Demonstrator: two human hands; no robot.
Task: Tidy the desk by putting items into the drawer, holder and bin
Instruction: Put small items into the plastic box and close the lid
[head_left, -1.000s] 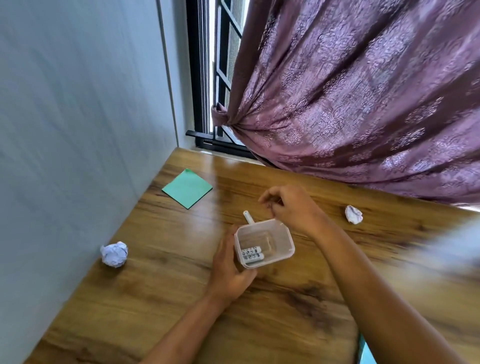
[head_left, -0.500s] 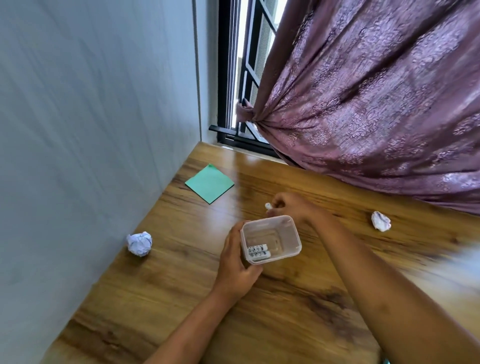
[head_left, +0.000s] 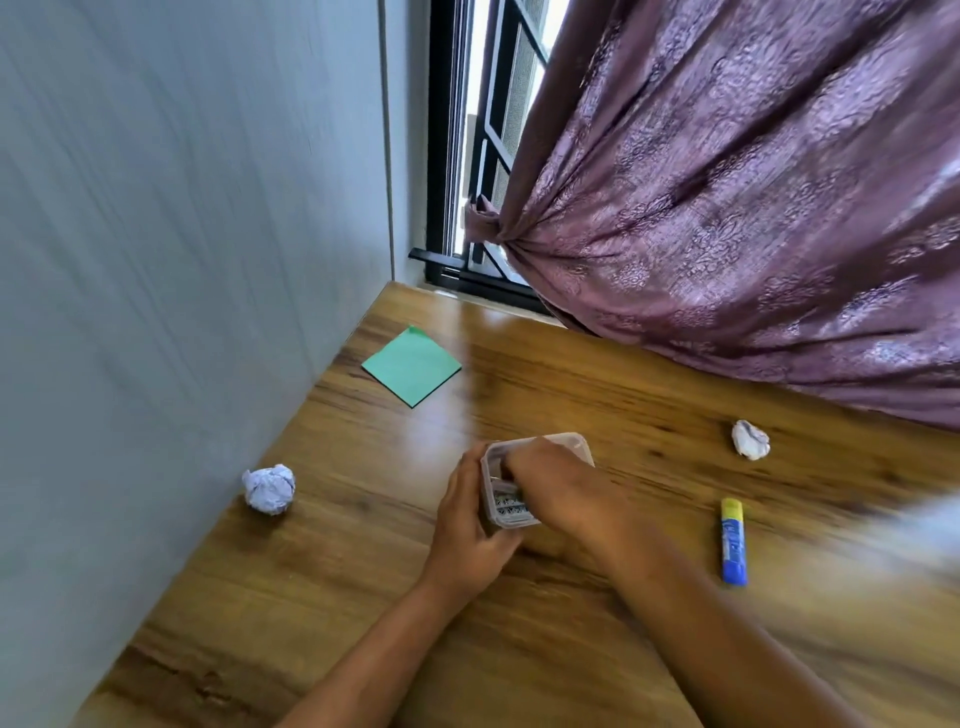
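l hand grips clear tub side; r hand fingers inside tub, grip can't tell.

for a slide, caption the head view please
Left hand holds a clear container on the wooden desk while the right hand reaches into it.

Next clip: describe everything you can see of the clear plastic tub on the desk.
The clear plastic tub is small, translucent, round-cornered and lidless, upright on the wooden desk. The left hand grips its left side; the right hand reaches into its open top, hiding much of it. Inside lie small white items with dark print.
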